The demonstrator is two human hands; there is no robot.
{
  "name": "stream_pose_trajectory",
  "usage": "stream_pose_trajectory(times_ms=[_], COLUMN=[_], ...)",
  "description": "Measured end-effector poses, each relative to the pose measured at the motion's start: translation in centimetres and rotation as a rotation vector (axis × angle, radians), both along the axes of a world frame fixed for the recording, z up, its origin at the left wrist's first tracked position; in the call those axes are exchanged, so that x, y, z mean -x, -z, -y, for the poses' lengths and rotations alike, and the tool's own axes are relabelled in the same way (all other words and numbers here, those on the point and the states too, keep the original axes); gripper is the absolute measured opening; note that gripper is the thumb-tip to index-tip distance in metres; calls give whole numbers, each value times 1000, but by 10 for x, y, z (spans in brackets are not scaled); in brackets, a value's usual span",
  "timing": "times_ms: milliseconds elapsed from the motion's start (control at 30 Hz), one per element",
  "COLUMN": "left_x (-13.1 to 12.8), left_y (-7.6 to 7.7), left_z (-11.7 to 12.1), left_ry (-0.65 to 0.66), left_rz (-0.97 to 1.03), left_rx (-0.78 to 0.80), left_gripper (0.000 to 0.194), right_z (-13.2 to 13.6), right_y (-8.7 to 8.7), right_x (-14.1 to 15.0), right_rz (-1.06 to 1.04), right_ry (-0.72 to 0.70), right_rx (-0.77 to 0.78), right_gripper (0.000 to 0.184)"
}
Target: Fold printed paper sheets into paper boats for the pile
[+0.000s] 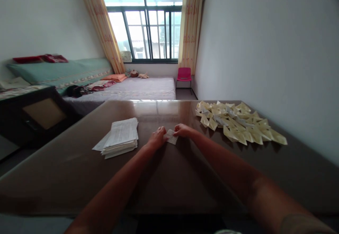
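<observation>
Between my hands, over the middle of the brown table [164,177], is a small folded paper [172,140] with print on it. My left hand [158,137] pinches its left edge. With closed fingers, my right hand [183,130] grips its upper right side. The exact folds are too small to make out. Left of my hands lies a stack of printed paper sheets [123,131], slightly fanned out. To the right, many folded paper boats [238,124], mostly cream with a few white ones, sit crowded together.
Along the table's right side runs a white wall [270,50]. Beyond the far edge are a bed [150,87] with a lavender sheet and a pink chair [184,74] below the window. A dark cabinet [34,113] stands to the left.
</observation>
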State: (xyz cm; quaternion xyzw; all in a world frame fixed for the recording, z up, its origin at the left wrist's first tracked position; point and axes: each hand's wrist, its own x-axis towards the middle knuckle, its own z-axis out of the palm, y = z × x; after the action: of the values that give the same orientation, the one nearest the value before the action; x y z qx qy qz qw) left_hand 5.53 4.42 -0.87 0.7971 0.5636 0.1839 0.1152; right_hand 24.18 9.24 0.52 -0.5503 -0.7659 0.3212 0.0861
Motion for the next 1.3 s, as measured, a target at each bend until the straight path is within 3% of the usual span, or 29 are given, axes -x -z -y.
stream_pose_trajectory(times_ms=[100, 233, 300, 467, 600, 733, 800, 867, 967, 1033, 1167, 1300], left_x=[2, 7, 11, 16, 14, 8, 6, 6, 9, 11, 14, 19], left_y=[-4, -4, 1, 17, 20, 24, 26, 24, 17, 11, 9, 12], left_z=[-17, -42, -50, -55, -55, -55, -53, -50, -44, -40, -35, -38], left_ry=[45, 90, 88, 77, 72, 77, 73, 36, -9, 26, 201, 258], left_rz=[143, 329, 443, 733, 882, 976, 927, 765, 424, 217, -27, -24], left_rx=[11, 82, 119, 207, 251, 305, 272, 124, -171, -256, -180, -84], left_gripper=[45, 20, 17, 30, 32, 32, 27, 22, 29, 25, 20, 26], right_z=[-13, -28, -30, -27, -27, -28, -25, -20, -11, -6, -6, -12], right_y=[1, 2, 6, 27, 39, 41, 38, 33, 21, 14, 11, 16], right_x=[-1, 1, 2, 0, -5, -4, -2, -3, -6, -8, -13, -24], right_rz=[-142, -311, -385, -641, -781, -778, -654, -460, -95, 97, 238, 98], right_ry=[-36, -60, -47, -44, 45, 25, 46, 43, -102, -206, -360, -400], right_rx=[39, 7, -40, -122, -133, -121, -252, -441, -705, -786, -747, -581], right_gripper=[19, 19, 23, 36, 48, 32, 22, 14, 12, 15, 16, 20])
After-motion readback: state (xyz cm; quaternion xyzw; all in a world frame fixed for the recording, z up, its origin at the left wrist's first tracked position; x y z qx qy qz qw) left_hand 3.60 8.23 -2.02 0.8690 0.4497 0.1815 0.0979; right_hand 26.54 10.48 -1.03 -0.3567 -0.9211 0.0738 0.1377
